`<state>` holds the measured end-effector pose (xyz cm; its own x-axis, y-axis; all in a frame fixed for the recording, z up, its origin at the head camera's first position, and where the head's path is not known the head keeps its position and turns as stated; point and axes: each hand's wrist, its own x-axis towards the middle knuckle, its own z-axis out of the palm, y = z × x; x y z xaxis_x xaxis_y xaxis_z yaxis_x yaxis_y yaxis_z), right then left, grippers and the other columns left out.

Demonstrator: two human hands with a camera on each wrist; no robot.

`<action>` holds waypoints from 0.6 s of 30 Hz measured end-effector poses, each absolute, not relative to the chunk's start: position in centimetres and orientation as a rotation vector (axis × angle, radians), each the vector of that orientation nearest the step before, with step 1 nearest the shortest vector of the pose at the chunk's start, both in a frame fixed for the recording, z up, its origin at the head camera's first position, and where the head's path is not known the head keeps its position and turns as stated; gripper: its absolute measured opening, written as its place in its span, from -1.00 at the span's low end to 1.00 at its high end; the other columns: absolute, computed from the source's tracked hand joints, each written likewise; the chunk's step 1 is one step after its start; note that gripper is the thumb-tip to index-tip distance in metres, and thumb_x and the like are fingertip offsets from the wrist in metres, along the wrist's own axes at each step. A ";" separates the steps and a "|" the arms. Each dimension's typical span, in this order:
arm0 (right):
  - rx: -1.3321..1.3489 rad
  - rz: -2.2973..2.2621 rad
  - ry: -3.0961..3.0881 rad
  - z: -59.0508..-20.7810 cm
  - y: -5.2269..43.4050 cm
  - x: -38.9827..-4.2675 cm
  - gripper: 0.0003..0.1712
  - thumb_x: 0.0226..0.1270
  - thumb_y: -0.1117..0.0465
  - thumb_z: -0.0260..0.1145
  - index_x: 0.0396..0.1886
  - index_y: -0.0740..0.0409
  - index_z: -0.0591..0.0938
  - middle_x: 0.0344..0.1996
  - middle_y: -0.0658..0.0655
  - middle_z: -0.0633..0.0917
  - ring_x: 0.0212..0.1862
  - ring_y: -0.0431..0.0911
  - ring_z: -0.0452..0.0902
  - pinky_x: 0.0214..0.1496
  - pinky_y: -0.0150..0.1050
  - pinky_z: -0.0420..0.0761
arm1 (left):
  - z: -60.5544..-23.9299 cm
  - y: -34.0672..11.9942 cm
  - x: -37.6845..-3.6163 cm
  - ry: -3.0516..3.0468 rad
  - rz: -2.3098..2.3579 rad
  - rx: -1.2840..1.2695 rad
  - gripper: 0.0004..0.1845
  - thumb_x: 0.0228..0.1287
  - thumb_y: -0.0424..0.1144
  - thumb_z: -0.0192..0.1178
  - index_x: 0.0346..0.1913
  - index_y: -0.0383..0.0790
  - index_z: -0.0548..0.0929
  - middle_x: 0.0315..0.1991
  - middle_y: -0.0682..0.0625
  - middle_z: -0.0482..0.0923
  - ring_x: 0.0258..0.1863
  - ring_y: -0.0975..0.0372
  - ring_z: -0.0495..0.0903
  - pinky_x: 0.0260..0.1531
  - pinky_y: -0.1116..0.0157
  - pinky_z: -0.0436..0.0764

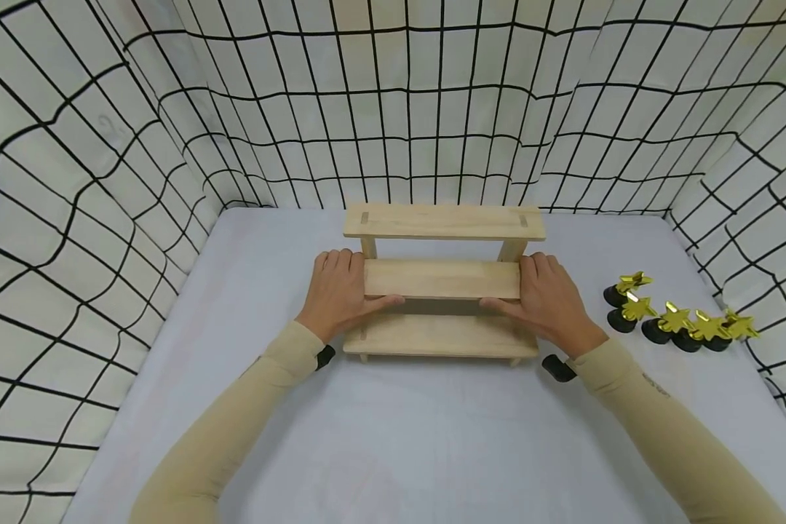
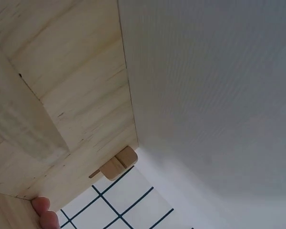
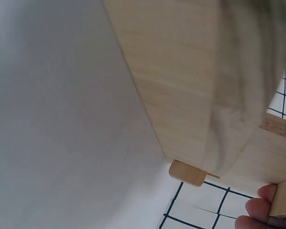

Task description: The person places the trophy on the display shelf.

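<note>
A three-tier stand [image 1: 442, 279] of pale wood stands on the white table, its steps rising toward the back. My left hand [image 1: 340, 295] grips the left end of the middle step, thumb along the front edge and fingers over the far side. At the opposite end, my right hand [image 1: 553, 302] holds the same step in the same way. In the left wrist view, two fingertips [image 2: 48, 219] curl past a board's edge beside the stand's side panel [image 2: 81, 95]. Curled fingers [image 3: 257, 208] show at a board corner in the right wrist view.
Several small trophies [image 1: 675, 319] with gold stars and black bases stand to the right of the stand. Black grid netting [image 1: 406, 91] over white walls encloses the back and both sides of the table [image 1: 393, 437].
</note>
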<state>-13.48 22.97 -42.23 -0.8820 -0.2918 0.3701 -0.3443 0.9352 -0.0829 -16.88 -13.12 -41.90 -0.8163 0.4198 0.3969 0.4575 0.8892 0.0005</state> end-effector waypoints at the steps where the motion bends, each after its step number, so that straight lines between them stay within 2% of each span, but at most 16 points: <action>1: 0.465 0.212 -2.731 -42.3 23.0 -13.4 0.04 0.03 -0.48 0.46 -0.09 0.47 0.51 -0.29 0.34 0.57 -0.28 0.20 0.48 -0.21 0.01 0.48 | -41.9 -13.1 -16.8 -2.657 -0.134 -0.648 -0.06 -0.10 0.62 0.32 -0.24 -0.31 0.53 -0.34 -0.18 0.54 -0.17 -0.10 0.54 0.05 0.00 0.45; 7: 0.468 0.226 -2.717 -42.4 22.9 -13.1 0.04 -0.05 -0.42 0.54 -0.08 0.48 0.51 -0.27 0.35 0.57 -0.28 0.19 0.47 -0.21 0.00 0.47 | -42.0 -13.1 -16.4 -2.615 -0.130 -0.661 -0.06 -0.13 0.61 0.35 -0.25 -0.32 0.51 -0.35 -0.18 0.52 -0.17 -0.11 0.54 0.06 -0.01 0.44; 15: 0.440 0.412 -2.833 -41.7 23.2 -12.7 0.05 0.11 -0.42 0.47 0.09 0.48 0.49 -0.12 0.37 0.57 -0.16 0.18 0.46 -0.10 0.02 0.47 | -42.1 -13.2 -16.5 -2.594 -0.119 -0.679 -0.05 -0.15 0.63 0.33 -0.27 -0.31 0.51 -0.38 -0.17 0.52 -0.20 -0.10 0.55 0.03 0.00 0.43; 18: 0.435 0.481 -2.855 -41.5 23.5 -12.7 0.05 0.12 -0.41 0.48 0.16 0.45 0.48 0.00 0.41 0.57 -0.06 0.22 0.50 0.02 0.10 0.50 | -42.2 -13.3 -16.5 -2.580 -0.116 -0.686 -0.05 -0.16 0.63 0.32 -0.29 -0.31 0.50 -0.39 -0.17 0.51 -0.22 -0.10 0.54 0.02 0.00 0.43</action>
<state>-12.73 23.50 -41.46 -0.9336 -0.2513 0.2555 -0.3211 0.9031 -0.2850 -16.53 -13.27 -42.19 -0.7672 0.4495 0.4575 0.4888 0.8716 -0.0368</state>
